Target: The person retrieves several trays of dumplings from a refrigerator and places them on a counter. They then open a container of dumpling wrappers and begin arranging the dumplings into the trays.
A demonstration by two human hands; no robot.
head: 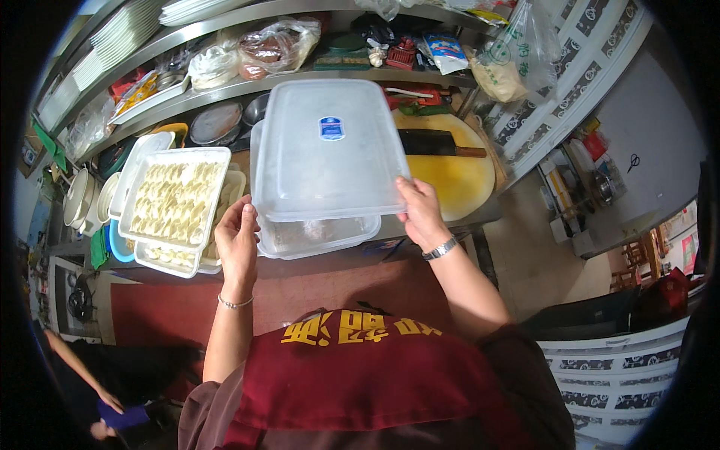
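Observation:
A translucent plastic lid (337, 169) with a blue label is held up in front of me, tilted. My right hand (423, 214) grips its near right corner, thumb on top. My left hand (237, 233) is at the near left corner, fingers curled in against the edge. Below the lid is a translucent plastic container (320, 236), mostly covered from sight, with a whitish patch on its bottom. Left of my left hand, a white plastic tray (214, 163) carries rows of pale dumplings (174, 197). It rests on another tray (169, 264) of dumplings.
A cleaver (427, 142) lies on a round yellow chopping board (455, 191) at the right. Metal shelves (236, 87) with bags and stacked plates (124, 34) overhang the counter. At lower left a person's arm (79, 363) shows. A blue basin (120, 243) sits beside the trays.

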